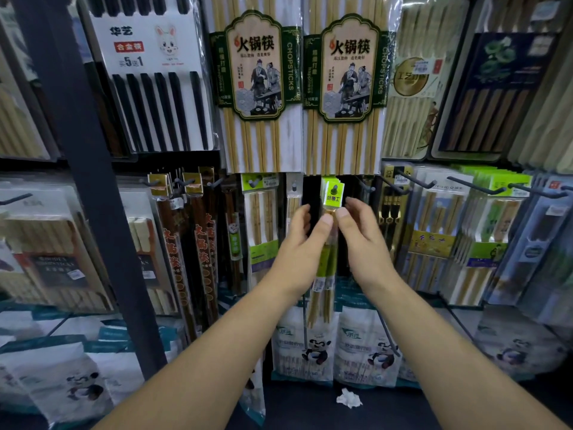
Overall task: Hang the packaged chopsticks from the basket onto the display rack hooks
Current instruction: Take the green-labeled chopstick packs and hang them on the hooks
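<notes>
A narrow clear packet of bamboo chopsticks with a lime-green header card (332, 193) hangs upright in the middle of the rack, its header at a dark hook (334, 190). My left hand (302, 243) pinches the packet just under the header from the left. My right hand (359, 234) pinches the same spot from the right, thumb and forefinger on the packet's edge. Several like green headers sit stacked behind the front one. The packet's lower end (322, 302) hangs down between my wrists. No basket is in view.
Large hot-pot chopstick packs (257, 88) hang above. Bare dark hooks (412, 181) stick out to the right, with more packs on neighbouring hooks (260, 218). A dark upright post (93, 181) stands at left. Panda-printed bags (366, 346) fill the lower row; a crumpled paper scrap (348, 398) lies below.
</notes>
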The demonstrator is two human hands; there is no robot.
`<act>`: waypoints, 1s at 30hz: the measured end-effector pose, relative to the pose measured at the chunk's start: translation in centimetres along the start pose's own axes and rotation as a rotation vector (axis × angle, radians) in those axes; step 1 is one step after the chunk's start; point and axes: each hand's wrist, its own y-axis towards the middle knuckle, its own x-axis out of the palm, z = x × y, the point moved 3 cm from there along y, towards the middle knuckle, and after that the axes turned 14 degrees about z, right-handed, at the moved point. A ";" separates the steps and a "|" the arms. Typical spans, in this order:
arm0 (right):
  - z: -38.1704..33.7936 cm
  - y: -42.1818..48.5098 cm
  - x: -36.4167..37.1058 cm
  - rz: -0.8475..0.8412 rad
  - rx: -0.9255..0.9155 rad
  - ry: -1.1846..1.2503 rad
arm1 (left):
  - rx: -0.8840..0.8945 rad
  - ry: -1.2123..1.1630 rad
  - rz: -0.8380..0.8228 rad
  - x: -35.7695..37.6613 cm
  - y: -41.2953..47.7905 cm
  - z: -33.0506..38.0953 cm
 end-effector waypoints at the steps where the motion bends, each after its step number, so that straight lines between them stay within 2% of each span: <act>1: 0.4 0.2 0.4 -0.057 0.035 0.019 | -0.036 -0.024 -0.027 0.5 0.4 0.0; 4: 1.1 0.6 1.2 -0.162 0.102 0.082 | -0.103 -0.092 -0.079 1.8 0.9 -0.1; 7: 1.6 0.5 1.4 -0.213 0.084 0.056 | -0.113 -0.106 -0.092 2.3 1.1 -0.5; 14: 2.5 -0.4 1.0 -0.236 0.006 -0.052 | -0.039 -0.018 -0.101 2.0 0.3 -2.1; 20: 2.9 -0.1 1.1 -0.246 -0.067 -0.063 | -0.009 -0.055 -0.068 1.9 0.8 -1.0; 30: 4.6 2.5 2.3 -0.254 -0.065 -0.061 | -0.094 -0.098 0.032 3.1 3.5 -0.9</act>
